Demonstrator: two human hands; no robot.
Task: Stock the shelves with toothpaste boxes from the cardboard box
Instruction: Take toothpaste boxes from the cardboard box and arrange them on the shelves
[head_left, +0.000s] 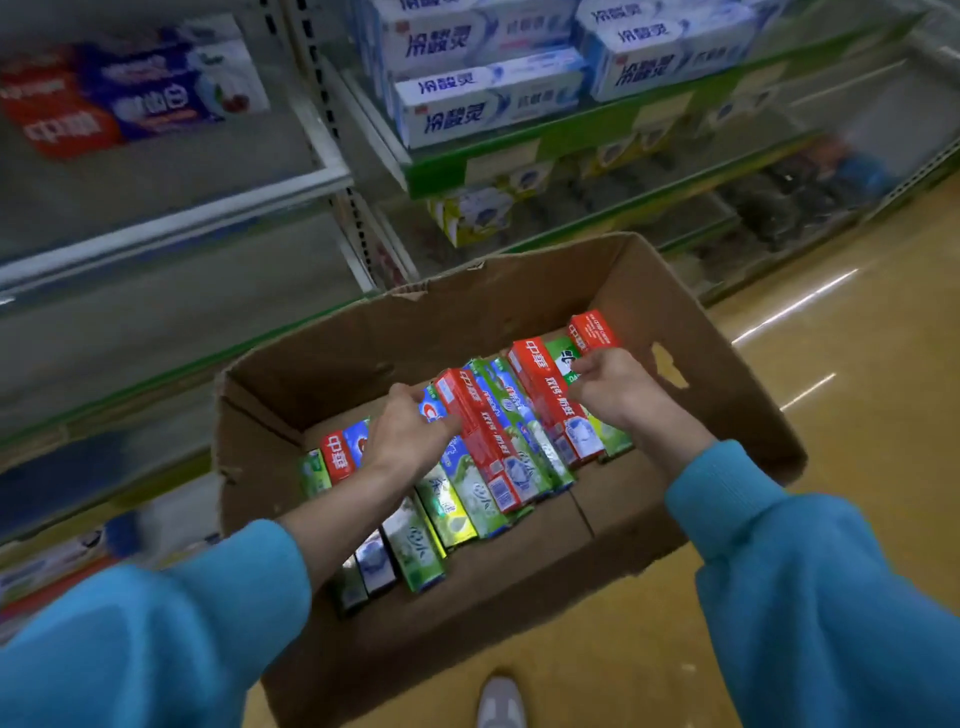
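An open cardboard box (519, 291) stands on the floor below me, holding several toothpaste boxes in red, green, blue and white. My left hand (405, 431) reaches into the middle of the box and grips the upper end of a red toothpaste box (478, 441) lying on top of the pile. My right hand (618, 389) is at the right end of the row, its fingers curled onto another red toothpaste box (545, 395) beside a green one (563, 358). Both forearms wear blue sleeves.
Store shelves rise behind the cardboard box. White-and-blue toothpaste cartons (488, 98) are stacked on the green-edged shelf (545, 140) at upper right. A red-and-blue carton (130, 98) lies on the glass shelf (171, 202) at upper left. My shoe (501, 701) stands on the yellow floor (857, 389).
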